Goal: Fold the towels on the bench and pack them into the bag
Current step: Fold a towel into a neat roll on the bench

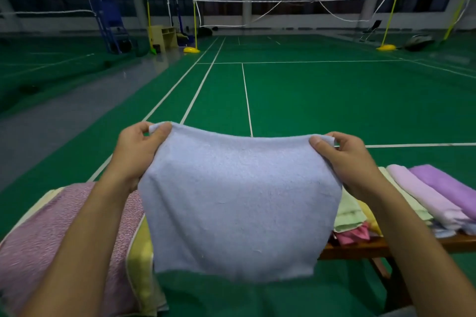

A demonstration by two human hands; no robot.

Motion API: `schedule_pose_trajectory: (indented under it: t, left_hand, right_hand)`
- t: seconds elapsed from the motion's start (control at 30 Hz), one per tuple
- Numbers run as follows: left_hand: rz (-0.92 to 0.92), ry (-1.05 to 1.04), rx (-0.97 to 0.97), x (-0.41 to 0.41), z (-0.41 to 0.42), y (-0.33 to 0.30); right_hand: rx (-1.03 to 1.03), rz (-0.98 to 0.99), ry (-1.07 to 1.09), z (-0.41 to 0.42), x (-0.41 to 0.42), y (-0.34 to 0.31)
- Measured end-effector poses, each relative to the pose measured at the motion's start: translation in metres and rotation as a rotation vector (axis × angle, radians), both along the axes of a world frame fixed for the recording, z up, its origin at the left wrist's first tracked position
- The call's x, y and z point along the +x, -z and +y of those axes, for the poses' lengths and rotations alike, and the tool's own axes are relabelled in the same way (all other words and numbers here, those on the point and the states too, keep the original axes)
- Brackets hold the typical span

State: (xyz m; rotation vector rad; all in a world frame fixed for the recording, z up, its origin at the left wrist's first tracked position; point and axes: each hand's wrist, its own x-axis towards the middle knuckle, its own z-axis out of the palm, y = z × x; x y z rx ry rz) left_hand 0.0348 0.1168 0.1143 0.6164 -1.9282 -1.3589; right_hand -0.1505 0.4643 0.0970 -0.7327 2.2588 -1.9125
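The pale blue terry towel (239, 203) hangs in the air in front of the brown wooden tabletop (360, 249). Left hand (136, 152) fingers pinch its upper left corner; right hand (347, 159) fingers pinch its upper right corner. Rolled lilac and purple towels (432, 193) lie on the tabletop at right

Dim sports hall: green court floor (334, 100), white lines, badminton net (288, 11), dark windows (309, 0).

I see open green floor (322, 100) in the upper frame; towel rolls (425, 195) crowd the bench (360, 249) at lower right.
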Motion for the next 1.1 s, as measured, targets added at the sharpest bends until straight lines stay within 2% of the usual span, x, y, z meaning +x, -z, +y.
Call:
schedule_pose_trajectory:
  t: [0.2,0.37,0.43,0.53,0.63,0.73,0.83,0.97,1.1]
  left_hand:
    - [-0.061,-0.038,-0.029,-0.019,-0.015,0.048]
    - [-0.016,-0.115,0.164,-0.055,-0.034,0.089]
    - [-0.002,-0.099,0.175,-0.067,-0.04,0.111]
    - [-0.026,-0.095,0.158,-0.086,-0.047,0.142]
    - [-0.074,-0.107,0.184,-0.101,-0.061,0.17]
    - [-0.145,-0.07,0.182,-0.116,-0.07,0.189]
    - [-0.236,-0.076,0.092,-0.124,-0.072,0.202]
    - [-0.304,-0.104,0.017,-0.12,-0.072,0.202]
    - [-0.374,0.079,-0.147,-0.102,-0.057,0.208]
  right_hand:
    - [0.288,0.181,0.108,-0.025,-0.038,0.057]
    - [0.54,0.355,0.244,-0.059,-0.057,0.1]
    - [0.548,0.313,0.288,-0.071,-0.062,0.111]
    - [0.421,0.134,0.211,-0.089,-0.078,0.139]
    - [0.458,0.073,0.133,-0.103,-0.105,0.19]
    - [0.497,0.005,0.149,-0.124,-0.094,0.183]
    - [0.552,-0.06,0.106,-0.131,-0.093,0.187]
    - [0.635,-0.046,0.107,-0.117,-0.085,0.192]
    - [0.795,0.02,0.083,-0.088,-0.06,0.198]
